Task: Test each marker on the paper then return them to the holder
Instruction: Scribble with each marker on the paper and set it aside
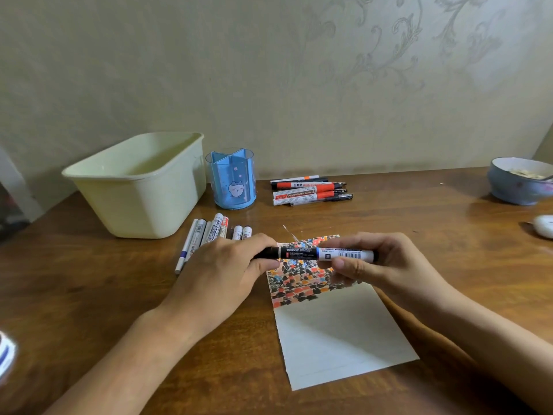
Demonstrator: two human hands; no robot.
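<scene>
A black-and-white marker (311, 253) lies level above the paper (338, 327), held at both ends. My left hand (227, 274) grips its black cap end. My right hand (377, 262) pinches the white barrel end with the barcode. The top part of the paper is covered in red, black and blue test marks. A blue holder (232, 179) with a cat face stands behind, and no pens show in it. One row of markers (209, 235) lies left of the paper, partly under my left hand. Another group of red and black markers (309, 190) lies right of the holder.
A cream plastic tub (140, 181) stands at the back left beside the holder. A blue bowl (520, 181) with food sits at the far right, with a white object (544, 225) in front of it. The wall runs close behind the wooden table (89, 295).
</scene>
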